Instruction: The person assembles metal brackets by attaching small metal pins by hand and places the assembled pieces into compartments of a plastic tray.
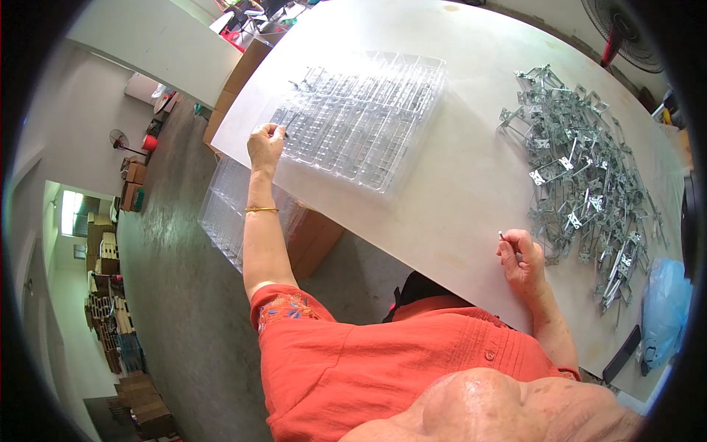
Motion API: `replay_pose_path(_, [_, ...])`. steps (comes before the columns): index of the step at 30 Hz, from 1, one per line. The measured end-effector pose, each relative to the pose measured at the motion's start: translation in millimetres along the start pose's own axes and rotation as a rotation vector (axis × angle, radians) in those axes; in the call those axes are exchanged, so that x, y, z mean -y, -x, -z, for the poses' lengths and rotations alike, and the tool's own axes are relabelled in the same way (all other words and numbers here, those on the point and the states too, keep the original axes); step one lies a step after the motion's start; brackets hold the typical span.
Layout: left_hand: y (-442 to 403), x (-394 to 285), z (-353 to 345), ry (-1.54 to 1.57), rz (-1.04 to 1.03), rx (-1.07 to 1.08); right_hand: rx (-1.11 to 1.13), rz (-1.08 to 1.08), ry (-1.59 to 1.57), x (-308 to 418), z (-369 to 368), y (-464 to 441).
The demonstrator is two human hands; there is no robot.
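My left hand reaches to the near left side of a clear plastic tray, its thumb and fingers pinched together. Dark, thin metal parts lie in the tray by the fingertips; what the fingers hold cannot be made out. Rows of slots with metal parts fill the tray, partly washed out by glare. My right hand rests by the table's near side, closed on a small metal piece whose bright tip sticks out. Just beyond that hand spreads a heap of grey metal brackets with rods.
A white table carries everything. Under its left edge stand another clear tray and a cardboard box. A blue plastic bag and a black phone-like slab lie at right. A fan stands behind.
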State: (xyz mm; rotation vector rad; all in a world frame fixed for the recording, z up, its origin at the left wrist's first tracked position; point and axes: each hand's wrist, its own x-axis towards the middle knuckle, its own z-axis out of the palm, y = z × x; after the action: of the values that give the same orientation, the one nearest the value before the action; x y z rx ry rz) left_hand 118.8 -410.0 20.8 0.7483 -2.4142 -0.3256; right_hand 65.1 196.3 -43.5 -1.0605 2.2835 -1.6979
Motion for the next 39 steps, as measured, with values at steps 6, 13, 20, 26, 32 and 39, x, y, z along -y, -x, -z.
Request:
replay_pose_path(6, [1.7, -5.1, -1.4, -0.145, -0.070, 0.000, -0.010, 0.006, 0.004, 3.3, -0.1, -1.1])
replay_pose_path(13, [2.8, -10.0, -0.2, -0.319, -0.127, 0.000, 0.010, -0.016, 0.001, 7.8, 1.7, -2.1])
replay_pose_path(20, [4.3, -22.6, 3.0, -0.438, -0.145, 0.045, 0.011, -0.020, 0.004, 11.7, 2.6, -3.0])
replay_pose_path(26, [3.7, -29.7, 2.2, -0.470, -0.151, 0.038, 0.016, 0.002, 0.008, 12.8, 4.2, -4.4])
replay_pose_path(32, [6.4, -26.5, 0.9, -0.438, -0.181, -0.009, 0.009, -0.021, 0.016, 12.5, 2.7, -3.7])
replay_pose_path(39, [11.8, -75.2, 15.4, -0.317, -0.302, -0.064, -0.017, 0.091, 0.081, -1.0, 1.0, 0.3])
